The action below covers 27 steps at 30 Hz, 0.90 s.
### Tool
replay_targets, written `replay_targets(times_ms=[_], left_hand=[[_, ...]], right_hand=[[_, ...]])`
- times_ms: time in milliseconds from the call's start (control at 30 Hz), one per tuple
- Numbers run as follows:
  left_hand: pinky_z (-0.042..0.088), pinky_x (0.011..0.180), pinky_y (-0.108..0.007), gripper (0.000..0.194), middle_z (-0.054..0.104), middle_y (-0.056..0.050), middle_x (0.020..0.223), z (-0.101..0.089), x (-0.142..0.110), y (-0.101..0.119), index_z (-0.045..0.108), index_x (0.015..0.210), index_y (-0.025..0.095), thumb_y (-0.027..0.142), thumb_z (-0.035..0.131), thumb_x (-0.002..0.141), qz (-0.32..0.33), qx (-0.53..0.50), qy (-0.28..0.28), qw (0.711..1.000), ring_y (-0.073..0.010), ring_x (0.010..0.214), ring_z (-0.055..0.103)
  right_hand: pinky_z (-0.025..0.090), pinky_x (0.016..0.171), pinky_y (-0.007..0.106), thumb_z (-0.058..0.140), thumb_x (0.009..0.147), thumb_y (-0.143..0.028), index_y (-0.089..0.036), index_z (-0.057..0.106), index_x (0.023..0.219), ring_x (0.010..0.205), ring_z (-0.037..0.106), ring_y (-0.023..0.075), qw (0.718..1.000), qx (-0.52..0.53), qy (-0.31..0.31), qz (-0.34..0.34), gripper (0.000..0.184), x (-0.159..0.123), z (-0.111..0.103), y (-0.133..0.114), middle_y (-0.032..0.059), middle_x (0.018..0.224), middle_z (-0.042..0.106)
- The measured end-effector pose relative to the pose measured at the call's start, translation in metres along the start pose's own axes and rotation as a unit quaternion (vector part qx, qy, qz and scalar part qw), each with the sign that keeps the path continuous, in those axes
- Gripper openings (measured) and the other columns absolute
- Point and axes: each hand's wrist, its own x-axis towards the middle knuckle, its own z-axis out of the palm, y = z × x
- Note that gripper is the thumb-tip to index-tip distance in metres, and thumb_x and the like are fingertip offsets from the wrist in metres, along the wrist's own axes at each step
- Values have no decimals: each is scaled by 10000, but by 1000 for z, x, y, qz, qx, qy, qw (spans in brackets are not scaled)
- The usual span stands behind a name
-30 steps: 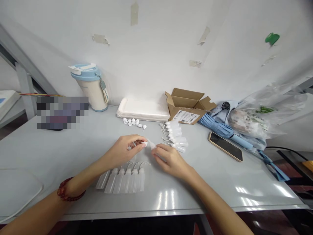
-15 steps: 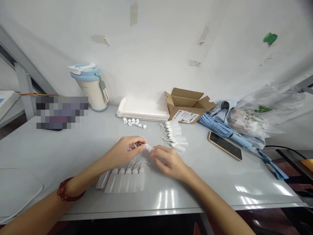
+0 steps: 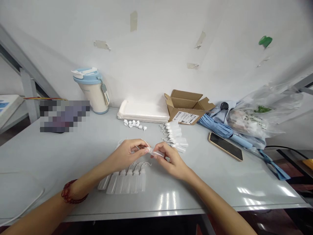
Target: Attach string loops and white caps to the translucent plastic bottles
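Note:
Between my two hands is a small translucent squeeze bottle [image 3: 158, 153], tilted on its side over the table. My right hand [image 3: 172, 160] grips its body, thumb below and fingers above. At the neck end, my left hand [image 3: 130, 151] pinches the white cap [image 3: 149, 149]; its fingers partly hide it. Below my left hand lies a row of several translucent bottles [image 3: 126, 182], with thin white straps at their tops. To the right, behind my right hand, capped bottles [image 3: 179, 141] lie in a column. Loose white caps [image 3: 133, 124] sit in a small cluster farther back.
A stack of white trays [image 3: 144, 111] and an open cardboard box [image 3: 186, 109] stand by the wall. A tumbler [image 3: 94, 94] is at the back left. On the right are a phone [image 3: 225, 146], a blue umbrella [image 3: 217, 125] and a plastic bag [image 3: 254, 117].
My right hand has turned and shifted slightly, so more of the bottle's body shows between its fingers. My left hand stays at the cap end. The camera view has tilted a little.

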Motion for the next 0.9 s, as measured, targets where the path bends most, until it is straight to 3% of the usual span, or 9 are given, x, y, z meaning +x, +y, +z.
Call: replay_targets(times_ms=[133,267,467,733,900], left_hand=[[464,780,-272,173,653,-27,943,1,0,2,653,913,185,296,557,822,13,-25,21,999,-173,867,587],[466,704,-250,210,647,-16,881,2,1,1,633,937,185,345,530,848,-5,-57,15,998,-154,786,579],[430,571,-223,321,619,-3,690,2,2,2,626,747,156,380,444,887,-52,-32,-9,998,-121,607,529],[423,566,-213,220,614,6,722,0,0,6,632,909,171,348,536,821,-43,-35,-34,998,-121,627,522],[432,557,-218,311,640,-4,717,2,2,4,654,783,173,403,459,861,-37,-5,-32,999,-130,616,549]], right_hand=[[341,553,234,491,890,-303,-199,481,926,697,527,134,994,98,5,37,111,3,1,-2,33,832,632],[307,550,239,480,906,-361,-208,443,934,662,502,126,981,185,-13,51,159,4,4,-3,28,813,628],[294,549,240,475,912,-381,-213,440,935,672,482,125,982,176,-13,64,173,3,5,-2,31,831,619],[277,486,217,494,893,-417,-217,419,975,508,369,86,974,208,-15,93,229,6,5,4,-18,708,591],[299,497,216,465,907,-407,-218,412,999,532,395,92,980,183,-13,79,216,5,6,4,-12,726,587]])
